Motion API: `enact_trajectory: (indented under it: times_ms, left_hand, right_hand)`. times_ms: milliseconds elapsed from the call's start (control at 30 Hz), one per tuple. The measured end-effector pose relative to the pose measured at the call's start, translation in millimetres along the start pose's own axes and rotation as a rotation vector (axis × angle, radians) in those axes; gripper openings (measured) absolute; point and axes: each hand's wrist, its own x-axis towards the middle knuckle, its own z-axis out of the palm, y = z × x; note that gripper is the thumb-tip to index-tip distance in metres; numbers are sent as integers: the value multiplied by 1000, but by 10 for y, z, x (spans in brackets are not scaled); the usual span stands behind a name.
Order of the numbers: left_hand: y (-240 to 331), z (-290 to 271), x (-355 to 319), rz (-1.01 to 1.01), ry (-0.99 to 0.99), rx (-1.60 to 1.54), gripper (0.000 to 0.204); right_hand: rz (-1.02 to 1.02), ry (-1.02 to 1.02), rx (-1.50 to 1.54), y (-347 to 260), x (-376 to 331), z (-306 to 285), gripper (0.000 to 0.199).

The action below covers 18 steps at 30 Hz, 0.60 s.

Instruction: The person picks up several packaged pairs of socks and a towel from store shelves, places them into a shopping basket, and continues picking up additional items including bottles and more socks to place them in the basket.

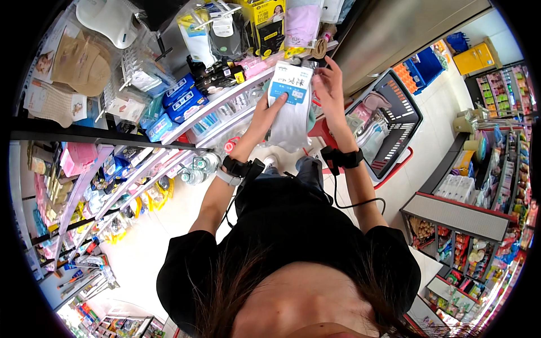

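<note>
Between my hands is a pack of socks (292, 115), pale grey ribbed fabric below a white and blue card label, with a strip of green showing at its sides. My left hand (264, 118) grips it from the left, thumb pressed on the front of the card. The other fingers of that hand are mostly hidden behind the pack. At the pack's upper right edge, my right hand (331, 89) has its fingers stretched out and apart. Its thumb lies close beside the card; I cannot tell whether it touches.
Shelves with a pale edge rail (225, 100) and hanging packs stand ahead and left. A dark shopping basket (417, 115) holding packaged goods is at my right. Plastic bottles (198, 169) stand low on the left. A shelf unit (459, 211) with goods is farther right.
</note>
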Motion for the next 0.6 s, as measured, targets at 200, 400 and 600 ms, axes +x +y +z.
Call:
enact_trajectory:
  times_ms: [200, 400, 600]
  left_hand:
    - [-46, -97, -24, -188, -58, -198, 50]
    - [-220, -38, -96, -87, -22, -48, 53]
    - [-242, -60, -197, -48, 9, 46, 50]
  right_hand:
    - [427, -95, -19, 209, -39, -129, 40]
    - [778, -272, 427, 675, -251, -229, 57]
    - [718, -305, 451, 777, -409, -238, 56]
